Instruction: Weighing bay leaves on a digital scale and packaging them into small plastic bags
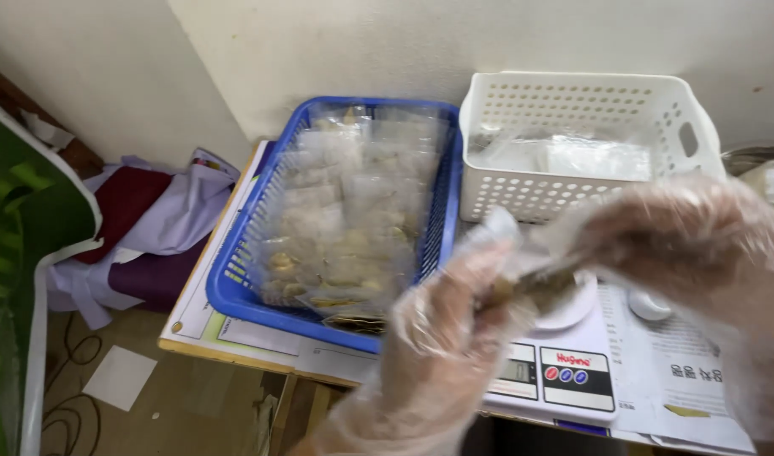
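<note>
Both of my hands wear loose clear plastic gloves. My left hand (437,338) and my right hand (691,245) meet over a small white digital kitchen scale (564,376), and together they hold a small clear packet (530,283) with brownish-green contents. The packet is blurred by motion and hangs just above the scale's round platform. To the left, a blue plastic basket (235,291) holds several similar filled clear packets. Behind the scale a white perforated basket (522,198) holds clear bags.
The baskets and scale rest on a small wooden table (226,350) covered with printed paper sheets. Left of it lie maroon and white cloths (142,228) on the floor, and a green and white bag (32,219). A pale wall stands behind.
</note>
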